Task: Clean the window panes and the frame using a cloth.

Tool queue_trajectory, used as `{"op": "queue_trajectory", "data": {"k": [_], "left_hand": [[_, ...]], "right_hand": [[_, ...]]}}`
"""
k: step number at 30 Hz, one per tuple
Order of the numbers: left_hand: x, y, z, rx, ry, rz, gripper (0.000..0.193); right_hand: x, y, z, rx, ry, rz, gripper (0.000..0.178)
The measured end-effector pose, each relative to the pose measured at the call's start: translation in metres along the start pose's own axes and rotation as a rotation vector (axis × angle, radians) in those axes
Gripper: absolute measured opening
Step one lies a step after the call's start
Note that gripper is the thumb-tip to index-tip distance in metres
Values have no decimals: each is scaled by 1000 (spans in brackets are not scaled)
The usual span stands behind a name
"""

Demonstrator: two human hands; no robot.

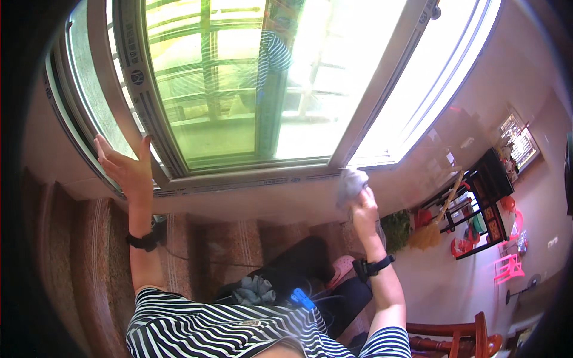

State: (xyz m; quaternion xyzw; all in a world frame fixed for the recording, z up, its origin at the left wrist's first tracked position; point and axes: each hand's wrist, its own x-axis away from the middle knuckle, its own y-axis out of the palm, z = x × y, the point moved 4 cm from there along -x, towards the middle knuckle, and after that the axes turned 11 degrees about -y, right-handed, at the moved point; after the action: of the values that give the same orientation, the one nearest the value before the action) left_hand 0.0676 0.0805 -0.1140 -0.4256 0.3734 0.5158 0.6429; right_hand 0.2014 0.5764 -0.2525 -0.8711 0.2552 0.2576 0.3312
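Note:
A large sliding window (250, 107) with a pale metal frame (262, 179) fills the upper part of the head view. My left hand (126, 170) is raised at the window's lower left corner, its fingers spread beside the frame's upright edge; whether it presses on the frame I cannot tell. It holds nothing. Bunched in my right hand (365, 213) is a grey cloth (350, 186), close to the lower right corner of the frame. Those fingers are closed around the cloth and partly hidden by it.
Stone stairs (230, 238) run below the window. A grey crumpled bundle (253, 290) and a blue clip (302, 298) are at my lap. Rightward are a straw broom (427, 234), a dark cabinet (492, 173), a pink stool (509, 269) and a wooden railing (453, 331).

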Motion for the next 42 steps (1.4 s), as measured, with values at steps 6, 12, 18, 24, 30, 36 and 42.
{"op": "queue_trajectory", "data": {"k": [6, 12, 18, 24, 30, 36, 42], "left_hand": [[6, 13, -21, 217, -342, -489, 53], [9, 17, -26, 249, -103, -238, 58], [14, 26, -30, 192, -92, -254, 57], [19, 37, -43, 276, -133, -204, 57], [25, 48, -32, 372, -99, -154, 57], [28, 53, -39, 318, -45, -55, 60], [37, 67, -45, 376, -75, -111, 58]], "right_hand": [[-84, -37, -52, -361, 196, 290, 27], [-237, -100, -144, 145, -364, 509, 38], [-265, -80, -148, 361, -631, 418, 36], [-128, 9, -32, 341, -457, 327, 41], [-63, 35, 0, 369, -310, 258, 39], [-182, -36, -85, 472, -702, 430, 35], [-380, -173, -236, 681, -821, 535, 44]]}}
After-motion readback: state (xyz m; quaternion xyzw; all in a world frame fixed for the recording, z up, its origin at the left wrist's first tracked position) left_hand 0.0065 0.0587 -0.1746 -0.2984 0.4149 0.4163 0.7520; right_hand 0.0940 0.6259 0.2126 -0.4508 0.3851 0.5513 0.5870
